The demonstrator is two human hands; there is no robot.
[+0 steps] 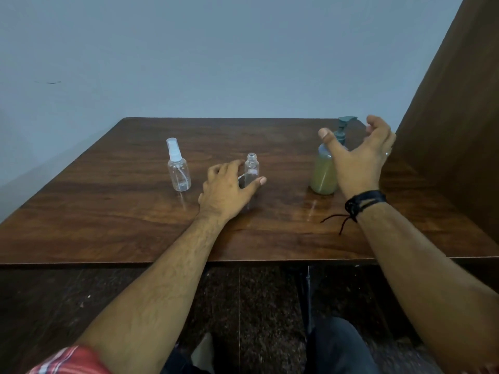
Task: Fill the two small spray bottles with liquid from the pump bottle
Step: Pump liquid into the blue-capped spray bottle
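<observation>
On the brown wooden table (135, 211), my capped clear plastic spray bottle (178, 168) stands left of the uncapped clear plastic bottle (252, 168), with the green-filled pump bottle (324, 174) rightmost.

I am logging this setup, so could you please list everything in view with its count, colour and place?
Capped spray bottle: one, clear with white sprayer, table left.
Open spray bottle: one, clear, uncapped, table centre.
Pump bottle: one, yellowish liquid, grey-green pump, table right.
Table: one, dark brown wood.
Wall: grey-blue, behind.
Panel: brown wood, right.
Wristband: black cord, right wrist.
Left hand: around the open spray bottle; contact unclear.
Right hand: spread open by the pump bottle.
</observation>
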